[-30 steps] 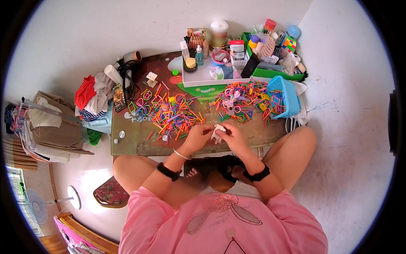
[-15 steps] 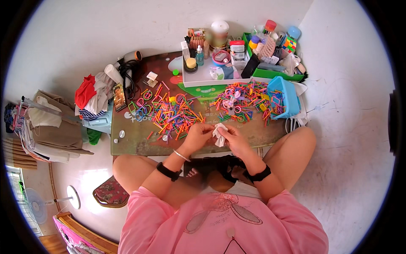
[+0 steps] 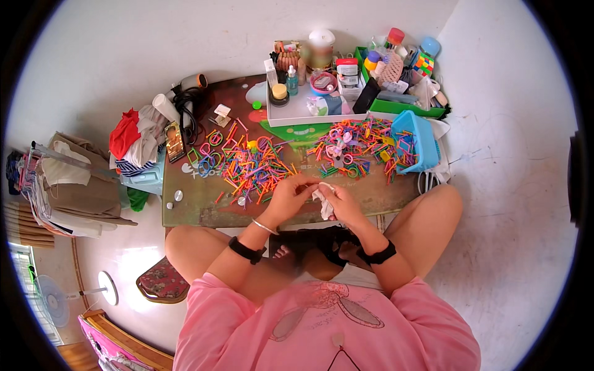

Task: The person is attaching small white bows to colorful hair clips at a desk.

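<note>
Over the table's near edge, my right hand (image 3: 346,205) is closed on a crumpled white cloth or tissue (image 3: 323,205), which hangs down between my hands. My left hand (image 3: 291,196) meets it from the left, fingers pinched together at the top of the cloth. Whatever lies in that pinch is too small to make out. Just beyond my left hand spreads a pile of thin colourful plastic sticks and rings (image 3: 257,164). Another pile of colourful pieces (image 3: 346,139) lies past my right hand, some of it spilling from a tipped blue basket (image 3: 426,143).
A white tray (image 3: 288,119) of bottles and jars stands at the back, beside a green bin (image 3: 408,110) of toiletries and a puzzle cube. Left are a hair dryer (image 3: 190,81), a phone (image 3: 175,142) and folded clothes (image 3: 133,136). The white wall (image 3: 507,185) bounds the right.
The white cloth has shifted and hangs slightly lower and longer from my right hand. My left fingers have moved a little right and up, closer to my right fingertips.
</note>
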Tool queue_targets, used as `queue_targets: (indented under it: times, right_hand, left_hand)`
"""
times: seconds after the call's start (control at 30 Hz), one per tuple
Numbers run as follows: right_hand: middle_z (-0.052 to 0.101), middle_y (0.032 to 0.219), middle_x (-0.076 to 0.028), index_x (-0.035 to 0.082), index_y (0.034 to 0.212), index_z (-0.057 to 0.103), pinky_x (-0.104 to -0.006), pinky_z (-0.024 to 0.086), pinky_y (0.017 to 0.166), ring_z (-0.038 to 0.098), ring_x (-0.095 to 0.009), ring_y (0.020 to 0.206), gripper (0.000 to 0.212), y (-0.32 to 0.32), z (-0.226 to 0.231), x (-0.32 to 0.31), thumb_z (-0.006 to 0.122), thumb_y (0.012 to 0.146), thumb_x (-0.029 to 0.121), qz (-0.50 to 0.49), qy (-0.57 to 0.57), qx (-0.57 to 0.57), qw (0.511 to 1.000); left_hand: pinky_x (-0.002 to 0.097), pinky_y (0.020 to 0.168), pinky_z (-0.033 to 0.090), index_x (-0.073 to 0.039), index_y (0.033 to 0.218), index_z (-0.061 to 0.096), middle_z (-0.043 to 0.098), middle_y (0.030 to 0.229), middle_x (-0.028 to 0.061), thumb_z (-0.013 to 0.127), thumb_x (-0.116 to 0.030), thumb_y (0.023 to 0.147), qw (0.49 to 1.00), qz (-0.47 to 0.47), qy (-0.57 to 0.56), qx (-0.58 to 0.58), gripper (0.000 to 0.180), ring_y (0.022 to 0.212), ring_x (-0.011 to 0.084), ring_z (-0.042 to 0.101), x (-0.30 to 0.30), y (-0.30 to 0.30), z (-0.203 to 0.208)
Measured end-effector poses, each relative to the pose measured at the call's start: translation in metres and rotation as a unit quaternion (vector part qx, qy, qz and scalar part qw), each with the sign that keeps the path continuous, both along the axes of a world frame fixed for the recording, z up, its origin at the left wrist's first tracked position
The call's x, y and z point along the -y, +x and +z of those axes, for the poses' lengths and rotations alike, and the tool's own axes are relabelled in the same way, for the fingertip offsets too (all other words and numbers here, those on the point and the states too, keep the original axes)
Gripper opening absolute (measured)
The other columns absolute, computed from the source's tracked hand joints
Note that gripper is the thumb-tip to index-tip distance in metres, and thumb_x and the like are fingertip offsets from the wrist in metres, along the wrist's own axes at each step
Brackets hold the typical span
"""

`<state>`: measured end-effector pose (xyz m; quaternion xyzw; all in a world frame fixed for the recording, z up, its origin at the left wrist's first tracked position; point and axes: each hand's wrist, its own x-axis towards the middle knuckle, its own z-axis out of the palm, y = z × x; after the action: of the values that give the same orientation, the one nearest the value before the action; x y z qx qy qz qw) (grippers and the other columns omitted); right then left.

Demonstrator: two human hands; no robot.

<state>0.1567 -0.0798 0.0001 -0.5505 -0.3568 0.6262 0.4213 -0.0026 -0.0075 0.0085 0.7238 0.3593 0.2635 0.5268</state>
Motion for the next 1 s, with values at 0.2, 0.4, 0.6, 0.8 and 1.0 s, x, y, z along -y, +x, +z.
queue_targets:
  times: [0.2,0.4,0.6,0.8,1.0]
  right_hand:
    - [0.057,0.070,0.000,0.005,0.103,0.053,-0.0190,0.042,0.042,0.054,-0.004,0.058,0.021,0.007,-0.024,-0.002,0.045,0.094,0.022,0.044,0.094,0.020,0.994]
    - [0.059,0.073,0.000,0.005,0.100,0.057,-0.0192,0.046,0.045,0.057,-0.005,0.060,0.026,0.007,-0.006,-0.002,0.049,0.092,0.028,0.039,0.010,0.002,0.999]
    - [0.059,0.066,0.001,0.004,0.094,0.061,-0.0185,0.043,0.041,0.054,-0.006,0.051,0.031,0.011,-0.003,-0.001,0.052,0.091,0.033,0.039,-0.024,0.009,0.999]
    - [0.057,0.062,0.001,0.003,0.089,0.062,-0.0185,0.039,0.038,0.051,-0.005,0.047,0.031,0.005,-0.011,-0.002,0.053,0.091,0.033,-0.010,-0.017,-0.008,1.000]
    - [0.054,0.059,0.002,0.005,0.086,0.059,-0.0186,0.036,0.037,0.049,-0.005,0.045,0.027,0.007,-0.019,-0.005,0.052,0.092,0.030,-0.057,-0.008,-0.001,0.998]
  left_hand:
    - [0.0234,0.061,0.047,-0.001,0.094,0.065,0.061,0.084,0.0059,0.064,-0.007,0.081,1.000,0.027,0.014,0.002,0.015,0.069,0.0112,0.058,0.002,0.003,0.007]
    - [0.0255,0.060,0.048,-0.001,0.093,0.065,0.060,0.083,0.0081,0.065,-0.007,0.078,0.997,0.006,0.078,-0.027,0.016,0.066,0.0159,0.059,0.000,-0.001,0.016]
    - [0.0254,0.059,0.047,0.000,0.092,0.066,0.062,0.082,0.0086,0.064,-0.005,0.079,0.996,-0.028,0.082,-0.022,0.015,0.064,0.0147,0.059,0.001,0.001,0.008]
    - [0.0274,0.057,0.047,0.000,0.089,0.066,0.065,0.075,0.0087,0.068,-0.012,0.076,1.000,0.012,0.004,-0.024,0.017,0.060,0.0158,0.060,-0.002,-0.001,-0.002]
    - [0.0271,0.057,0.048,0.001,0.084,0.063,0.063,0.073,0.0087,0.069,-0.012,0.076,1.000,-0.001,-0.009,-0.029,0.017,0.061,0.0146,0.059,0.002,0.002,-0.003]
